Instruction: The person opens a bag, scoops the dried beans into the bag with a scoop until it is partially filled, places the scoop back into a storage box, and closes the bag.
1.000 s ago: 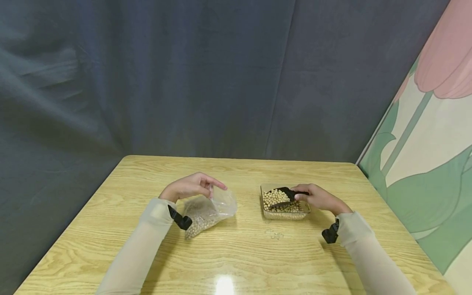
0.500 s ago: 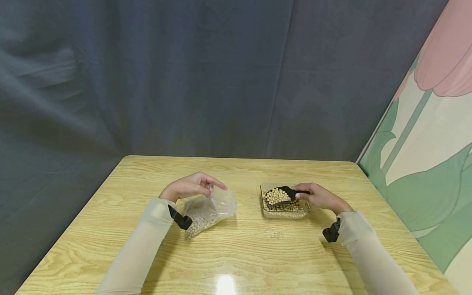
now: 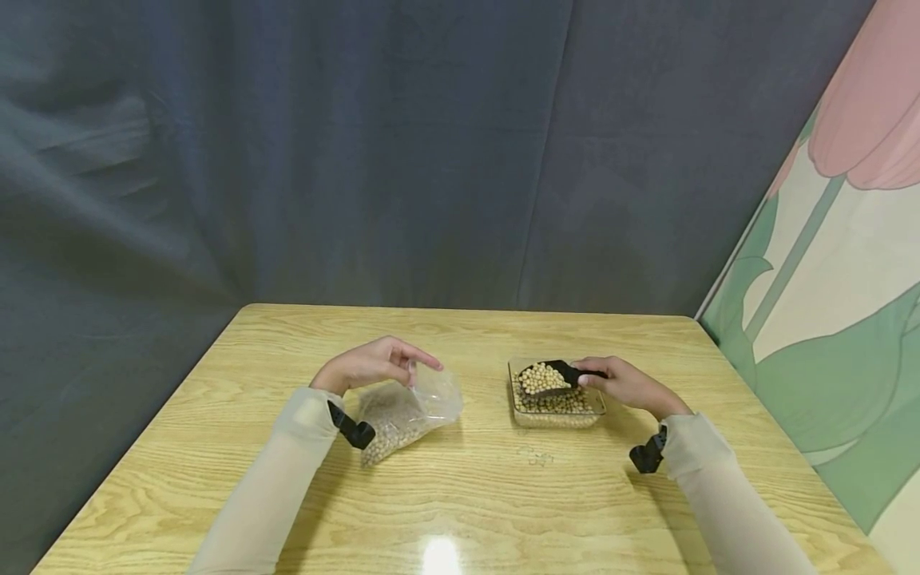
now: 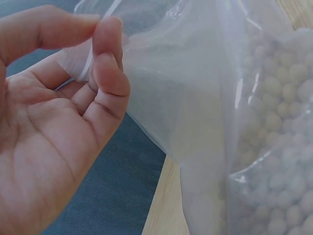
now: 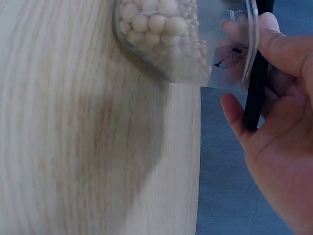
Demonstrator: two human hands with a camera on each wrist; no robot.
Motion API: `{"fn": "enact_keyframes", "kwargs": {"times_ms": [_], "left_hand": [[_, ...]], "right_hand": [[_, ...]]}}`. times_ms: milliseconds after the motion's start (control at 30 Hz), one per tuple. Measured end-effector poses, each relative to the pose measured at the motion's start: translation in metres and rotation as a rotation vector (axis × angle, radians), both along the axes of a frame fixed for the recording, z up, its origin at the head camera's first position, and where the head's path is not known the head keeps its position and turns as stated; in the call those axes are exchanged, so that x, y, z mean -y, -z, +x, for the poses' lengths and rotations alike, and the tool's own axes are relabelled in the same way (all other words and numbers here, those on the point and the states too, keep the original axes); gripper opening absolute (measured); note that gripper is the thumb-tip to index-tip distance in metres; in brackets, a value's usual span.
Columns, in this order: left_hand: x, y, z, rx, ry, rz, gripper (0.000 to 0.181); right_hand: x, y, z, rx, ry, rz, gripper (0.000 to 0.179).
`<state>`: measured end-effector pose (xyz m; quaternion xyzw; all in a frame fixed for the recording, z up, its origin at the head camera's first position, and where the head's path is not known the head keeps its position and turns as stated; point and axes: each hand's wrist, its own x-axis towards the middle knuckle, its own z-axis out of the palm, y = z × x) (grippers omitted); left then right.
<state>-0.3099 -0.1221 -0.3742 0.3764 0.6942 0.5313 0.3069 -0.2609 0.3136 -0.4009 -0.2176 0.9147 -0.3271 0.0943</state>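
Observation:
My left hand (image 3: 374,363) pinches the open rim of a clear zip bag (image 3: 438,391) between thumb and fingers. Pale round beans, like soybeans, fill the lower part of this bag, which lies on the table. In the left wrist view the zip strip (image 4: 88,63) runs by the fingertips. On the right, my right hand (image 3: 627,386) grips the handle of a black scoop (image 3: 571,373) heaped with the same beans (image 3: 541,378). The scoop is over a clear rectangular container (image 3: 553,420) of beans. In the right wrist view the handle (image 5: 255,93) crosses behind the container's rim.
A wood-grain table (image 3: 467,495) carries everything. Small faint marks (image 3: 535,458) show in front of the container. A dark curtain (image 3: 395,160) hangs behind the table, and a wall with a painted flower (image 3: 834,319) stands at the right.
The right hand has raised the scoop out of the beans and shifted it slightly right, its load now more level. My left hand and the bag stay as they were.

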Motion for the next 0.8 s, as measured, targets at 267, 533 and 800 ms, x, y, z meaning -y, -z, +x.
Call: {"fn": "enact_keyframes", "kwargs": {"times_ms": [267,533,800], "left_hand": [[-0.001,-0.001,0.000,-0.004,0.001,0.004,0.045],[-0.002,-0.001,0.000,0.006,-0.008,-0.008,0.046],[-0.002,0.000,-0.001,-0.003,-0.011,-0.010,0.046]], "right_hand": [[0.001,-0.008,-0.002,-0.032,0.018,-0.007,0.049],[0.008,-0.019,-0.003,-0.042,0.036,-0.024,0.050],[0.020,-0.024,-0.007,-0.060,0.002,-0.027,0.049]]}}
